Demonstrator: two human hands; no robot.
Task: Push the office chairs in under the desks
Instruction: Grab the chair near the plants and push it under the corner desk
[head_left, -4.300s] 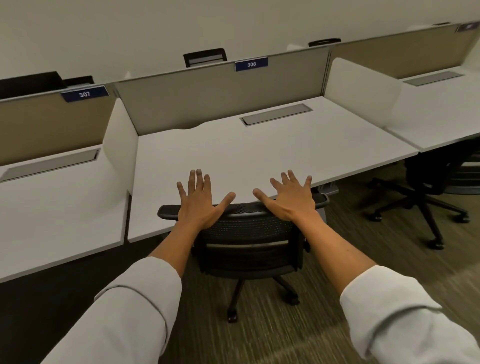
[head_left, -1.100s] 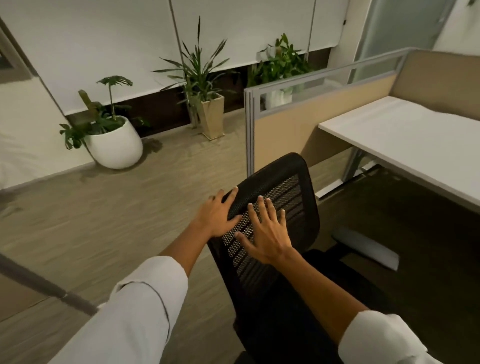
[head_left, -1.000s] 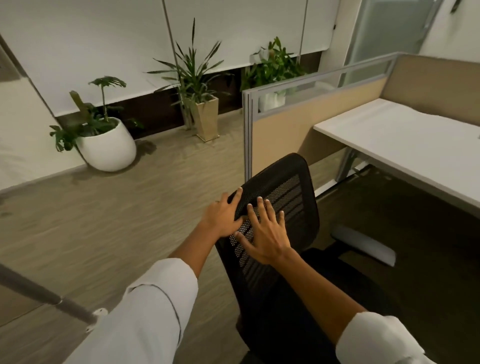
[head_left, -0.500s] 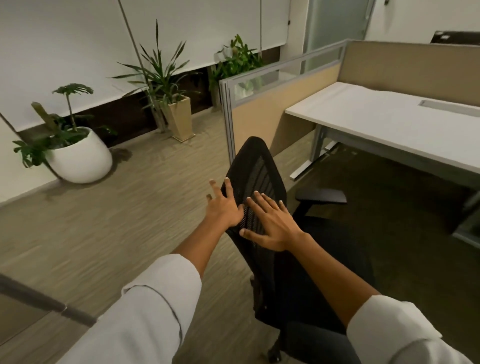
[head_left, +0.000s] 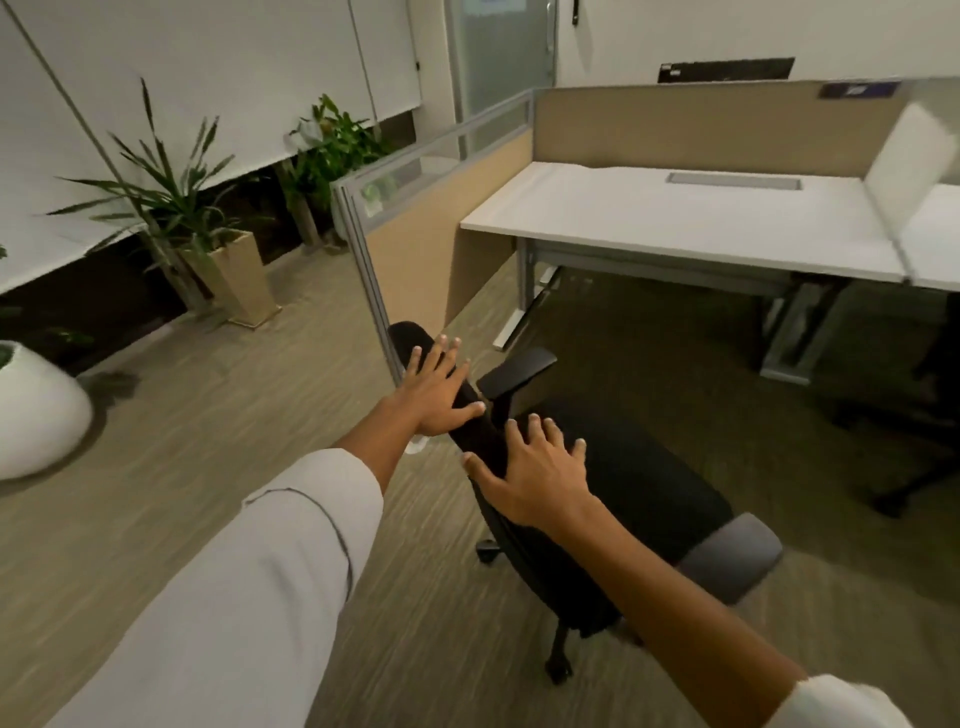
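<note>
- Black mesh-back office chair (head_left: 613, 483) stands on the carpet, well out from the white rectangular desk (head_left: 691, 223); seat faces roughly toward the desk, backrest nearest the person.
- Both hands are flat and spread, fingers open, pressed on the backrest and not clamped around it.
- Left hand (head_left: 434, 392) sits on the upper, far part of the backrest; right hand (head_left: 535, 475) lies on the nearer part, thumb on the backrest edge. The hands are apart, close to each other.
- Chair's black armrest (head_left: 517, 371) rises just beyond the hands; grey armrest (head_left: 730, 553) is to the right of the right arm.
- Judged step: steer the chair and roll it toward the gap under the desk.
- To do it well: push evenly with both palms, keep the seat aimed between the grey metal desk legs (head_left: 795, 332), go slowly so the castors don't swing it.
- Risk: armrests may catch the desk edge; clearance can't be told.
- Tan partition panel (head_left: 436, 260) stands left of the desk, close to the chair's path.
</note>
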